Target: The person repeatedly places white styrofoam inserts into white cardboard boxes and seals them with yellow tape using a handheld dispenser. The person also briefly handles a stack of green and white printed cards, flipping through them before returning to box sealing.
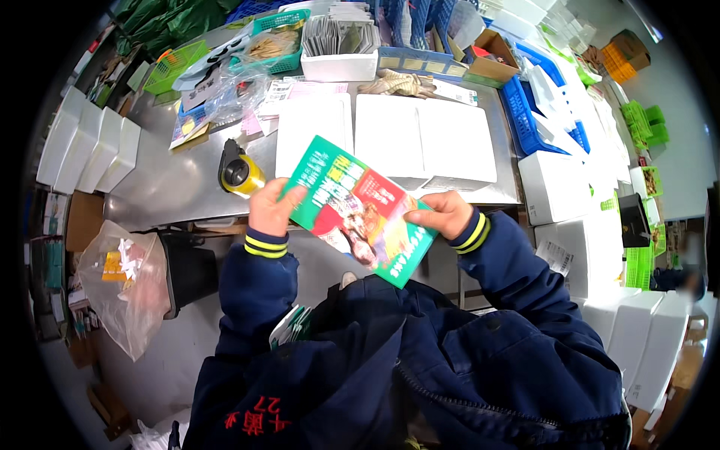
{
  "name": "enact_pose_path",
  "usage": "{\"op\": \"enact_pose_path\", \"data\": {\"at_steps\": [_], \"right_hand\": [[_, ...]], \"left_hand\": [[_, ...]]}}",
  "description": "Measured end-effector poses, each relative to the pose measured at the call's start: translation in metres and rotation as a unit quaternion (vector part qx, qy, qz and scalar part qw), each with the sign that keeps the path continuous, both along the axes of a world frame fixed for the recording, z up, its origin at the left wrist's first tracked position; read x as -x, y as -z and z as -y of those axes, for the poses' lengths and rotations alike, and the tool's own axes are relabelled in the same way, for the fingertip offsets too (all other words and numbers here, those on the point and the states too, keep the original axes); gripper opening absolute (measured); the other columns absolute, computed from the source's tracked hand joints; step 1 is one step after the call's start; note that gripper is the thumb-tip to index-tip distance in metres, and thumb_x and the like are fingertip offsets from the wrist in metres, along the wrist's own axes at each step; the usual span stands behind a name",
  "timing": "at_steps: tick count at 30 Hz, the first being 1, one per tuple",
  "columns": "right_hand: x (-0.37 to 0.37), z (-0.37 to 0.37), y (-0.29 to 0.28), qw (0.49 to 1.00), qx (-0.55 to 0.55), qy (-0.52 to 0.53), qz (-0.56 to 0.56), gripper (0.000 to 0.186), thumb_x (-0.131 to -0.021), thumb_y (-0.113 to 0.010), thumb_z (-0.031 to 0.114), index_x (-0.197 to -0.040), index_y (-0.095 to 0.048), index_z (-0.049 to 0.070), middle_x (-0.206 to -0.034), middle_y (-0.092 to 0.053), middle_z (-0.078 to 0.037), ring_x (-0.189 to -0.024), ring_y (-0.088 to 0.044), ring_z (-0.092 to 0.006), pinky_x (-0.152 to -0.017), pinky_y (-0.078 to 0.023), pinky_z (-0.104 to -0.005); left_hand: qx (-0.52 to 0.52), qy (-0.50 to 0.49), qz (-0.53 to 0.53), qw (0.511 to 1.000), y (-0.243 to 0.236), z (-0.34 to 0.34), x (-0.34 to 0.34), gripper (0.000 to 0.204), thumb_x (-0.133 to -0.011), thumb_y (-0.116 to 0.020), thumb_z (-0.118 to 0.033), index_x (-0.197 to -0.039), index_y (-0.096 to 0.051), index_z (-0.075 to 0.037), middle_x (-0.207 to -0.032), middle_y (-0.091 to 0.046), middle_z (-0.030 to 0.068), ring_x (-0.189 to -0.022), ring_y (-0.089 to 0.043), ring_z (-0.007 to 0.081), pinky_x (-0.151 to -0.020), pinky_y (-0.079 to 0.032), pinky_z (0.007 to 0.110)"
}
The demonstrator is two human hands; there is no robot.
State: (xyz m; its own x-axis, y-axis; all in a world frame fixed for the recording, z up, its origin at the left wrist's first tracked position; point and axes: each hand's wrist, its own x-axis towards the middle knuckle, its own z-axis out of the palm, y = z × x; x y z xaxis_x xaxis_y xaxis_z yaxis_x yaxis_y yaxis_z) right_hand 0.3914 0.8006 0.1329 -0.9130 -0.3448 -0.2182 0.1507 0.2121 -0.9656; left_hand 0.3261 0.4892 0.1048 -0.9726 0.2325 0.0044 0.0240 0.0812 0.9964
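Between both hands I hold a flat green printed leaflet [361,214], tilted, with coloured food pictures on it. It is held above the near edge of the steel table [172,161]. My left hand [271,206] pinches its left side, thumb on top. At the right corner my right hand [444,214] grips it the same way; the fingers underneath are hidden. White foam boxes [457,142] stand just beyond the leaflet. Left of them is a yellow tape dispenser or bottle-like thing with a black top [238,171]; its kind is unclear.
A white box of upright packets [341,66] and a teal basket [289,60] stand at the back. Work gloves [397,84] lie behind the boxes. Blue crate [517,105] and white cartons [559,187] are at right. A bagged bin [191,270] stands lower left.
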Motion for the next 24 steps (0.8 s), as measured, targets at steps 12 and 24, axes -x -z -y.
{"op": "enact_pose_path", "data": {"at_steps": [12,24], "right_hand": [[0.050,-0.109,-0.034,0.898,-0.214,-0.042,-0.382,0.052,-0.068,-0.074,0.007,-0.117,-0.056,0.003,-0.110,-0.061,-0.016,-0.104,-0.057,-0.0319,-0.088,-0.047,-0.0367],[0.142,-0.302,0.053,0.923,0.130,0.332,-0.143,0.020,-0.079,-0.066,-0.001,-0.098,-0.061,0.000,-0.095,-0.062,-0.013,-0.086,-0.061,-0.0226,-0.074,-0.055,-0.0348]], "left_hand": [[-0.190,0.222,0.399,0.869,0.028,-0.135,0.055,0.027,-0.089,-0.057,-0.016,-0.106,-0.058,0.005,-0.090,-0.064,0.0087,-0.072,-0.061,0.0133,-0.060,-0.049,0.023],[0.277,0.159,-0.306,0.897,0.111,-0.367,0.150,0.021,-0.083,-0.056,-0.010,-0.101,-0.061,0.001,-0.096,-0.063,0.0188,-0.091,-0.058,0.0358,-0.081,-0.047,0.039]]}}
